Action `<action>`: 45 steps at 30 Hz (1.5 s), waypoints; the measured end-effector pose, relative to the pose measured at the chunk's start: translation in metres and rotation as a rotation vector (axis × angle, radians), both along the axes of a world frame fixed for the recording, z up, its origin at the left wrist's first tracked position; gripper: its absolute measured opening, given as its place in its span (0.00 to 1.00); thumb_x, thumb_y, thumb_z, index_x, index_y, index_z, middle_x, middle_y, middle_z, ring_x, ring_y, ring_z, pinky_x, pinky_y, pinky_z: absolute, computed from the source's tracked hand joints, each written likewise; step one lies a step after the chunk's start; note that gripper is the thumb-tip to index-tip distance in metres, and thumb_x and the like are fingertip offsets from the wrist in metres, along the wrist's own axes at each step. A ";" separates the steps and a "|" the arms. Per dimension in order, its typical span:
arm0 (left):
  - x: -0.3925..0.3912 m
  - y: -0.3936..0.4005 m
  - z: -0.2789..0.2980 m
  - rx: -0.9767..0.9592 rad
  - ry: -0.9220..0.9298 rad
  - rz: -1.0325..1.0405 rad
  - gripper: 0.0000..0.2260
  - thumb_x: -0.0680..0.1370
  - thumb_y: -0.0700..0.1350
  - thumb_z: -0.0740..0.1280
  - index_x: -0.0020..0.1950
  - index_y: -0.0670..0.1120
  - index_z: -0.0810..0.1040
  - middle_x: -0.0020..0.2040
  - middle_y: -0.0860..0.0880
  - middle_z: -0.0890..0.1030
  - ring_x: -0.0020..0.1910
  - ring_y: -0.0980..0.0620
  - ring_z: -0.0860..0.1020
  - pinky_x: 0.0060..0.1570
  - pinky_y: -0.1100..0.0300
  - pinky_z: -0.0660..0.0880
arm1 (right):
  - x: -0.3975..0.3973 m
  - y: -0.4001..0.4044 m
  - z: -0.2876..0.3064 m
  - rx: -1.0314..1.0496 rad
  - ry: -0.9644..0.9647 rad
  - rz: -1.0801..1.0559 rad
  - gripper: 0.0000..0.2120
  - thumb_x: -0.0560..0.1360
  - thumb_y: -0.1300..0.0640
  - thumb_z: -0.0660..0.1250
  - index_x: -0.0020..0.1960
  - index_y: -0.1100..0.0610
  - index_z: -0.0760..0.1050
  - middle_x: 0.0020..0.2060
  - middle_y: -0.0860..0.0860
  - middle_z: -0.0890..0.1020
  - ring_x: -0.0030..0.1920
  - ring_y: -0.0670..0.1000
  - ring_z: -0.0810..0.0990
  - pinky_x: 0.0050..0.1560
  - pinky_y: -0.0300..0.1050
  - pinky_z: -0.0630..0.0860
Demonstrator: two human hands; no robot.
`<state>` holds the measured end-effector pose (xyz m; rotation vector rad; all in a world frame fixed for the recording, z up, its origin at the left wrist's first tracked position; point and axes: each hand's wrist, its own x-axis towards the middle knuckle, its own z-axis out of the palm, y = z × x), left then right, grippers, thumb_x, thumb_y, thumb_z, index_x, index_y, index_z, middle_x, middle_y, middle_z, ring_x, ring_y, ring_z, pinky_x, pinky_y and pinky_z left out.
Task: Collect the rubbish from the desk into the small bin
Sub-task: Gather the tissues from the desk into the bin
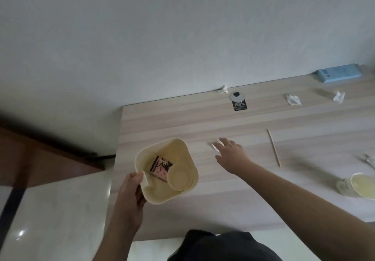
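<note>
Gripping the rim of the small cream bin (162, 191), the left hand (132, 191) has its thumb hooked over the near-left edge and its fingers under the wall, holding the bin at the front-left corner of the pale wood-grain worktop (223, 204). Inside the bin lie a pink-and-black wrapper (160, 166) and a round cream lid (179, 177), which overlaps the wrapper. The right hand (231, 155) reaches out flat over the worktop, fingers spread and open, its fingertips at a small pale scrap (214, 146); motion blur hides whether they touch it. A thin wooden stick (274, 148) lies to the right of that hand, well apart from it. Further back, three crumpled white tissues remain: one (223, 89) against the wall, one (293, 99) in the middle, one (338, 96) further right. A black tag printed "100%" (239, 105) sits by a round metal cap (236, 96). A blue box (338, 75) rests at the far right, and a tipped paper cup (357, 185) lies at the right edge beside a blurred shiny piece (369, 160).
</note>
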<state>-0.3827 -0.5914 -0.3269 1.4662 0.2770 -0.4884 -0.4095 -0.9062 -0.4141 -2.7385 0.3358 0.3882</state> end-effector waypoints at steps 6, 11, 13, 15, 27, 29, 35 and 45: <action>0.014 0.009 0.003 -0.082 -0.006 -0.028 0.17 0.68 0.55 0.71 0.45 0.44 0.72 0.37 0.40 0.70 0.35 0.49 0.73 0.32 0.57 0.74 | 0.027 0.007 -0.034 -0.209 0.196 0.096 0.29 0.77 0.56 0.60 0.75 0.50 0.54 0.75 0.57 0.56 0.70 0.59 0.62 0.65 0.54 0.65; 0.026 0.016 0.000 -0.139 -0.008 -0.046 0.18 0.69 0.54 0.71 0.48 0.44 0.72 0.39 0.40 0.68 0.35 0.48 0.72 0.34 0.55 0.72 | 0.020 0.016 -0.053 -0.278 0.250 0.096 0.28 0.75 0.63 0.60 0.73 0.53 0.58 0.73 0.57 0.60 0.68 0.59 0.64 0.64 0.54 0.66; 0.030 0.018 -0.004 -0.126 0.001 -0.055 0.15 0.71 0.52 0.69 0.48 0.43 0.71 0.39 0.41 0.69 0.35 0.48 0.73 0.34 0.56 0.73 | 0.012 0.019 -0.057 -0.272 0.235 0.050 0.26 0.76 0.65 0.58 0.72 0.54 0.60 0.69 0.56 0.66 0.64 0.57 0.70 0.60 0.52 0.70; 0.033 0.018 -0.010 -0.125 0.018 -0.046 0.12 0.71 0.51 0.68 0.45 0.43 0.71 0.35 0.44 0.72 0.32 0.51 0.74 0.33 0.58 0.73 | 0.002 0.020 -0.059 -0.245 0.204 0.001 0.26 0.76 0.67 0.57 0.73 0.55 0.60 0.66 0.56 0.69 0.61 0.57 0.73 0.58 0.51 0.72; 0.051 0.011 -0.029 -0.139 0.092 -0.145 0.12 0.70 0.52 0.69 0.43 0.46 0.72 0.40 0.43 0.68 0.37 0.46 0.70 0.37 0.54 0.70 | -0.049 0.017 -0.040 -0.138 0.167 -0.212 0.16 0.75 0.62 0.60 0.59 0.49 0.73 0.56 0.51 0.77 0.52 0.56 0.78 0.49 0.46 0.72; 0.053 0.010 -0.030 -0.138 0.091 -0.176 0.12 0.70 0.52 0.69 0.44 0.45 0.73 0.39 0.43 0.68 0.37 0.47 0.71 0.37 0.54 0.71 | -0.054 0.018 -0.040 -0.127 0.206 -0.179 0.24 0.75 0.58 0.63 0.69 0.47 0.64 0.63 0.52 0.71 0.54 0.56 0.77 0.50 0.49 0.75; 0.055 0.014 -0.027 -0.146 0.072 -0.205 0.11 0.70 0.51 0.69 0.43 0.46 0.73 0.30 0.49 0.68 0.29 0.53 0.69 0.30 0.61 0.70 | -0.057 0.040 -0.053 -0.115 0.273 -0.172 0.22 0.76 0.62 0.62 0.68 0.51 0.66 0.66 0.55 0.67 0.59 0.58 0.72 0.56 0.51 0.74; 0.051 0.015 -0.028 -0.135 0.093 -0.230 0.12 0.70 0.52 0.69 0.45 0.44 0.73 0.33 0.47 0.74 0.35 0.49 0.73 0.36 0.55 0.69 | -0.066 0.034 -0.009 0.291 -0.018 -0.603 0.05 0.73 0.55 0.68 0.40 0.46 0.77 0.38 0.47 0.84 0.41 0.51 0.81 0.40 0.47 0.76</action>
